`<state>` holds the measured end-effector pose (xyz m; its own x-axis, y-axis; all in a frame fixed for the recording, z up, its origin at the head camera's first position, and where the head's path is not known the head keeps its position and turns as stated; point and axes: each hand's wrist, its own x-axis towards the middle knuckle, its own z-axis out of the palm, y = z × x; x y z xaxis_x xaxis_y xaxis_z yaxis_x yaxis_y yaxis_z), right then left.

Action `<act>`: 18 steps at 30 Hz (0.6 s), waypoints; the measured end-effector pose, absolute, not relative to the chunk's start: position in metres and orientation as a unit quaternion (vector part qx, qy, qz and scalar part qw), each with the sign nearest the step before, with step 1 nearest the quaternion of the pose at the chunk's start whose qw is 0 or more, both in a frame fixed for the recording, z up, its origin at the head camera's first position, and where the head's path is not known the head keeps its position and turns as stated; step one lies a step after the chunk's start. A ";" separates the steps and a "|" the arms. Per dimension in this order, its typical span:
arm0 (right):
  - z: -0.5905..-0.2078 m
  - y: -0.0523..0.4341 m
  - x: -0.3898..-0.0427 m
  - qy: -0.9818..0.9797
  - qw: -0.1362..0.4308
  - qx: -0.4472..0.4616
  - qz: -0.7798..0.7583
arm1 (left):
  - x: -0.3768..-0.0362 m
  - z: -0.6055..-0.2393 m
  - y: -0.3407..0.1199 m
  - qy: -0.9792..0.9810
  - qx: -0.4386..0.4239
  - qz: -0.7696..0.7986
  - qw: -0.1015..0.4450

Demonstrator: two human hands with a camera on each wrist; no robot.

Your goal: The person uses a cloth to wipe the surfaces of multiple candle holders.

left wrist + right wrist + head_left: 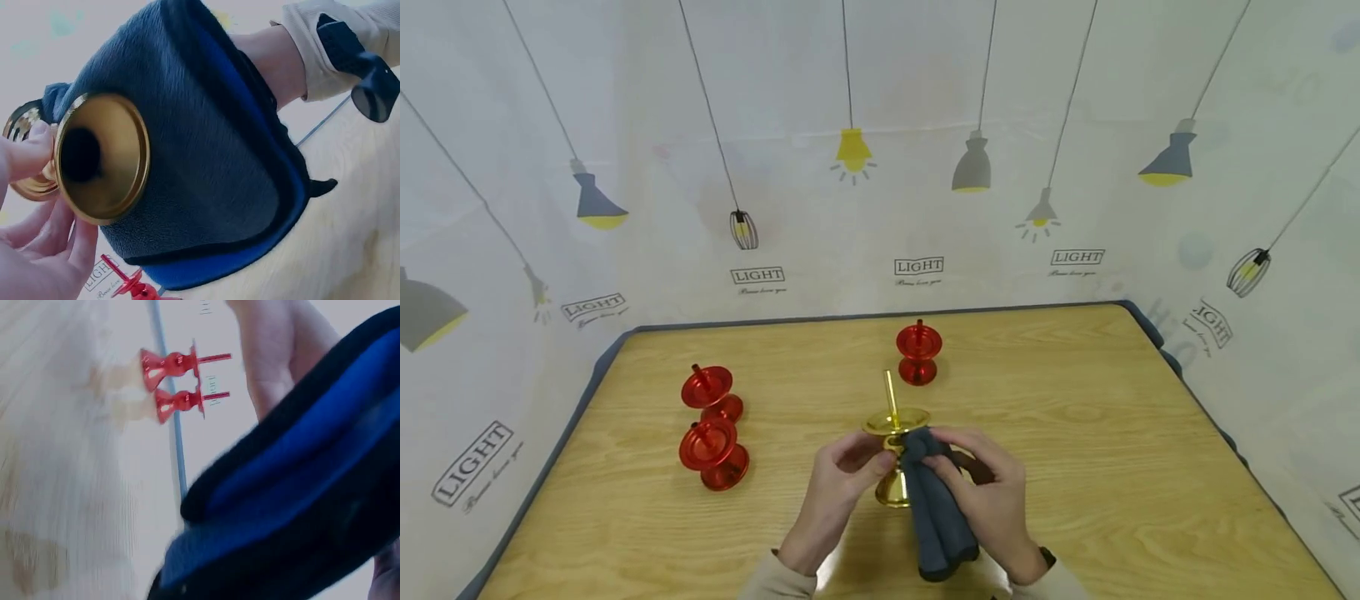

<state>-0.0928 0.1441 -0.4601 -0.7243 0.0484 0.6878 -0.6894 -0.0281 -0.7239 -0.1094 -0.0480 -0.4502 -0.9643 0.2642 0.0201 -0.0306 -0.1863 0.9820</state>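
Observation:
A gold candle holder with a wide dish and a tall spike is held up over the table. My left hand pinches it by its narrow stem, below the dish. A dark blue-grey cloth hangs from my right hand, whose thumb and fingers press it against the stem's right side. In the left wrist view, the holder's hollow base faces the camera in front of the cloth. The cloth's bright blue underside fills much of the right wrist view and hides most of the right hand.
Two red candle holders stand close together at the left of the wooden table. Another red candle holder is farther back, beyond the gold one. A white sheet printed with lamps surrounds the back and sides.

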 end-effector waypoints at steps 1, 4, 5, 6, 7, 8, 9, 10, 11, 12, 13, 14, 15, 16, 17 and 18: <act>-0.460 0.145 -0.093 -0.638 0.257 0.233 0.687 | -0.109 -0.450 -0.049 0.627 0.100 0.766 0.101; -0.460 0.147 -0.093 -0.639 0.215 0.182 0.715 | -0.109 -0.449 -0.051 0.619 0.116 0.769 0.110; -0.460 0.147 -0.093 -0.641 0.208 0.172 0.719 | -0.109 -0.449 -0.051 0.621 0.118 0.767 0.109; -0.461 0.148 -0.094 -0.642 0.203 0.165 0.721 | -0.108 -0.449 -0.050 0.625 0.117 0.764 0.106; -0.462 0.149 -0.094 -0.643 0.201 0.159 0.722 | -0.108 -0.449 -0.050 0.633 0.119 0.758 0.100; -0.463 0.149 -0.094 -0.645 0.206 0.159 0.719 | -0.108 -0.449 -0.048 0.637 0.118 0.756 0.094; -0.464 0.149 -0.094 -0.645 0.213 0.164 0.715 | -0.108 -0.449 -0.047 0.643 0.116 0.752 0.087; -0.464 0.149 -0.094 -0.644 0.224 0.173 0.710 | -0.108 -0.449 -0.046 0.652 0.111 0.746 0.080; -0.465 0.149 -0.094 -0.642 0.239 0.189 0.704 | -0.107 -0.448 -0.044 0.656 0.106 0.743 0.074; -0.465 0.149 -0.094 -0.636 0.256 0.207 0.698 | -0.107 -0.447 -0.043 0.660 0.103 0.741 0.071; -0.465 0.149 -0.095 -0.631 0.272 0.228 0.690 | -0.107 -0.447 -0.042 0.662 0.100 0.740 0.068; -0.465 0.149 -0.096 -0.624 0.288 0.251 0.682 | -0.107 -0.445 -0.041 0.661 0.094 0.741 0.069; -0.465 0.148 -0.096 -0.615 0.300 0.273 0.677 | -0.107 -0.445 -0.041 0.661 0.086 0.742 0.072; -0.465 0.148 -0.097 -0.608 0.308 0.288 0.672 | -0.107 -0.444 -0.042 0.659 0.081 0.744 0.077; -0.464 0.148 -0.097 -0.602 0.312 0.299 0.671 | -0.108 -0.444 -0.042 0.651 0.080 0.750 0.084; -0.464 0.148 -0.096 -0.598 0.310 0.302 0.675 | -0.108 -0.444 -0.043 0.644 0.081 0.756 0.089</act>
